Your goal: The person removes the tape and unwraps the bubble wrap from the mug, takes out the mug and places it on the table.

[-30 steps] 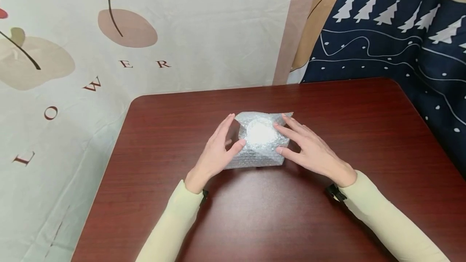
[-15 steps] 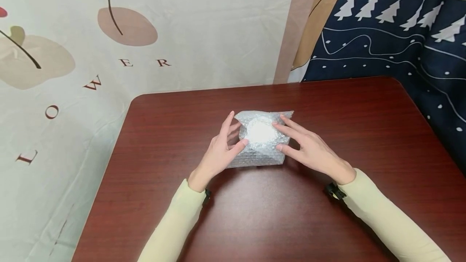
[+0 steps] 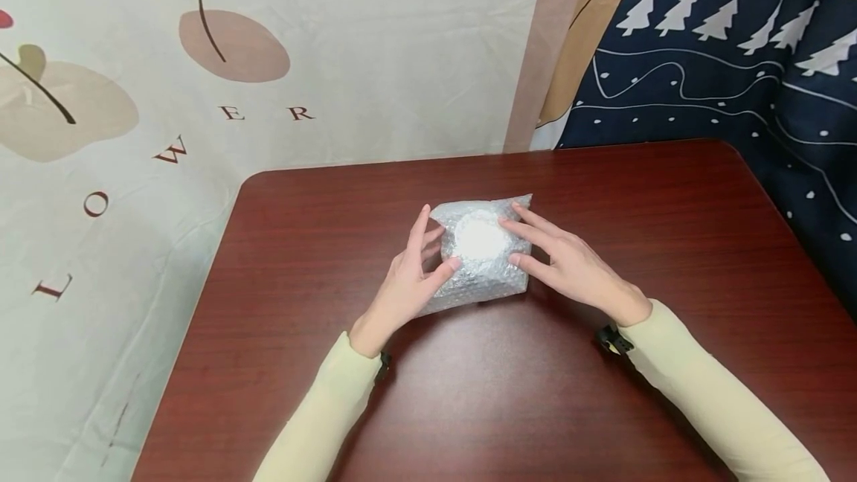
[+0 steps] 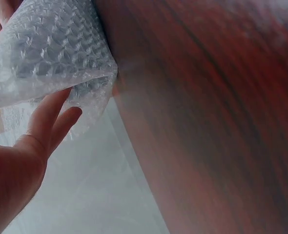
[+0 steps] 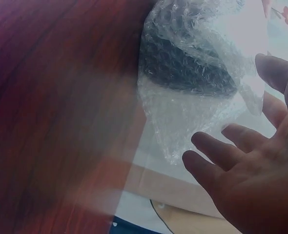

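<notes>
A bubble-wrap package point(image 3: 485, 274) lies near the middle of the table, a bright glare on its top. Through the clear wrap something dark shows in the right wrist view, its kind hidden. At the package's left side is my left hand point(image 3: 402, 285), thumb on the near top edge and fingers extended along the open-looking end; in the left wrist view two fingers reach to the loose wrap point(image 4: 92, 100). My right hand point(image 3: 576, 266) spreads its straight fingers over the right side, fingertips right at the wrap. In the right wrist view, its lower fingers stand apart below the package's loose corner point(image 5: 171, 151).
The dark red wooden table point(image 3: 522, 407) has a rounded far edge near a pale printed wall cloth point(image 3: 382, 58). A navy cloth with white trees point(image 3: 703, 80) hangs behind its right corner. Each wrist carries a small black strap device point(image 3: 614, 341).
The package has turned slightly, its right side shifting away from me and its left near corner coming a little closer. The right hand has moved slightly up with it; the left hand barely moved.
</notes>
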The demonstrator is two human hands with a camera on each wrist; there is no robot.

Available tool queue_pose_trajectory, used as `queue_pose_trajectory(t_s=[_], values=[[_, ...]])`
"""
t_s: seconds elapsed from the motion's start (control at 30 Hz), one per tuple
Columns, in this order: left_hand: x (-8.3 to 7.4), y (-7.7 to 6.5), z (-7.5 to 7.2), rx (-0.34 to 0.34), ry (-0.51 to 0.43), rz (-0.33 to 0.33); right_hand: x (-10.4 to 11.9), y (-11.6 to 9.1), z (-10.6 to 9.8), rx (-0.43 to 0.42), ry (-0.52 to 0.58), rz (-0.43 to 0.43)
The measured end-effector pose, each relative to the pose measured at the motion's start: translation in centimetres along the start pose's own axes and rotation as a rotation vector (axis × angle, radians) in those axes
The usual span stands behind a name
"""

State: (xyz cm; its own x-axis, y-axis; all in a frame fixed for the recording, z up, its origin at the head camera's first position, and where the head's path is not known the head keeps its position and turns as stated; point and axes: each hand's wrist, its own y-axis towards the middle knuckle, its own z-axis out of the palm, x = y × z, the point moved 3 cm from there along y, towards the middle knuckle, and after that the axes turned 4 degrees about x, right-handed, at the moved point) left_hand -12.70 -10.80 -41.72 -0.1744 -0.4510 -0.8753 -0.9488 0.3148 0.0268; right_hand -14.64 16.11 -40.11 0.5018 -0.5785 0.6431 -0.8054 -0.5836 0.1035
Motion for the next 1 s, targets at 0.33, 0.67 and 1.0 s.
queue_pose_trajectory(t_s=[0.33, 0.67, 1.0], values=[[-0.9, 0.1, -0.6, -0.147, 0.402, 0.396, 0.0, 0.0, 0.0, 0.011, 0.005, -0.005], [-1.4, 0.4, -0.5, 0.003, 0.606, 0.594, 0.4, 0.1, 0.2, -0.056, -0.175, -0.052], [-1.0, 0.4, -0.5, 0.032, 0.616, 0.562, 1.7, -0.5, 0.4, -0.147, -0.370, -0.324]])
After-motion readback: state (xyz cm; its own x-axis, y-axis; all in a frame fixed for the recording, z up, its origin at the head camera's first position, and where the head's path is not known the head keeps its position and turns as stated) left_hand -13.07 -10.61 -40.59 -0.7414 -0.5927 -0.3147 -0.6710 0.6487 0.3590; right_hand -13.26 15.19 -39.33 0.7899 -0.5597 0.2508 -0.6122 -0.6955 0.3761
